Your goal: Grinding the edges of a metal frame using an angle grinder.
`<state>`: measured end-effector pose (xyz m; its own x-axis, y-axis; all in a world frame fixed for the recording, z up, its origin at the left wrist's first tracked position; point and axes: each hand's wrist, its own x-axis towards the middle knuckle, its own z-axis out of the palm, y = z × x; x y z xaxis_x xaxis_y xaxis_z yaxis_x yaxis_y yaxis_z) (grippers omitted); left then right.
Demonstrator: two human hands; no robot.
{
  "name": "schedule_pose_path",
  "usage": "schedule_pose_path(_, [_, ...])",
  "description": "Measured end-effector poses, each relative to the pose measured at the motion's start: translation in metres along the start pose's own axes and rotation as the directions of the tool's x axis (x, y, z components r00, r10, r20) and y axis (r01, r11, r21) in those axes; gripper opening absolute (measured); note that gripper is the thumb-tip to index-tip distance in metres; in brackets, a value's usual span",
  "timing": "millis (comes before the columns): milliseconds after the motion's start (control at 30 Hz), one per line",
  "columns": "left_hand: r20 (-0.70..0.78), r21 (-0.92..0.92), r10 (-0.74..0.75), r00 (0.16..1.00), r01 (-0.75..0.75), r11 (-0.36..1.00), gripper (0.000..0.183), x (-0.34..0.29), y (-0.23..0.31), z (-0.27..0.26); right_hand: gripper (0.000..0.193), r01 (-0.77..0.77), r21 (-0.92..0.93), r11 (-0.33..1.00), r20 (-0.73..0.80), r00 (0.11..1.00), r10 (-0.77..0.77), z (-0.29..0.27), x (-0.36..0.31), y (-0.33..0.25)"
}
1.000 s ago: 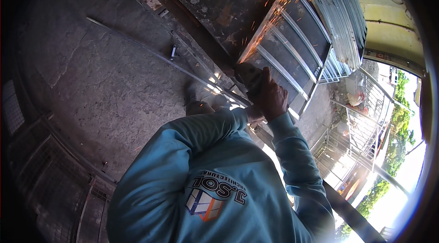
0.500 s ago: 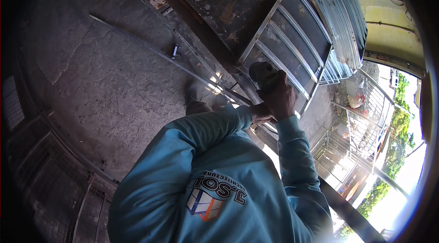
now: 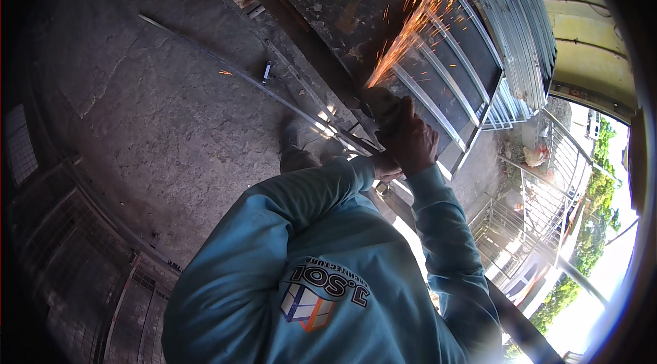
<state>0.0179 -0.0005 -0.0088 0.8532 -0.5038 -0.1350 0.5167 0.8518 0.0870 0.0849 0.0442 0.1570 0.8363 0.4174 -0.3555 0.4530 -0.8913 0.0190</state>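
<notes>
My right hand (image 3: 414, 139) is wrapped round the dark body of an angle grinder (image 3: 383, 107). My left hand (image 3: 387, 167) is closed at the tool's rear, partly covered by my right wrist. The grinder's head is against the corner of a metal frame with several pale crossbars (image 3: 441, 66), which lies on a dark, worn tabletop (image 3: 321, 4). Orange sparks (image 3: 404, 39) spray from the head up and to the right across the frame. The disc itself is hidden.
Corrugated metal sheets (image 3: 517, 35) are stacked beyond the frame. A long thin metal bar (image 3: 205, 56) and a small white-and-dark cylinder (image 3: 267, 71) lie on the rough concrete floor (image 3: 157, 138). Metal grilles (image 3: 554, 165) stand at the right, beside bright daylight.
The grinder and my right hand have moved slightly left and nearer me, bringing its head to the frame's corner. Sparks now fly where there were none.
</notes>
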Motion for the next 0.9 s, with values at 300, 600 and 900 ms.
schedule_pose_path(300, [-0.129,0.122,-0.039,0.991,0.055,0.991,0.043,-0.023,0.029,0.027,0.073,0.052,-0.006,0.999,0.05,0.997,-0.052,-0.001,0.0,-0.005])
schedule_pose_path(600, [-0.012,0.031,0.034,0.999,-0.033,0.999,0.044,-0.007,0.011,0.009,0.08,0.003,-0.007,1.0,0.06,0.998,-0.003,-0.008,0.001,-0.01])
schedule_pose_path(900, [0.034,0.084,0.004,0.999,-0.007,0.996,0.041,-0.008,0.02,0.011,0.082,0.004,-0.003,1.0,0.068,0.998,-0.004,-0.007,0.002,-0.007])
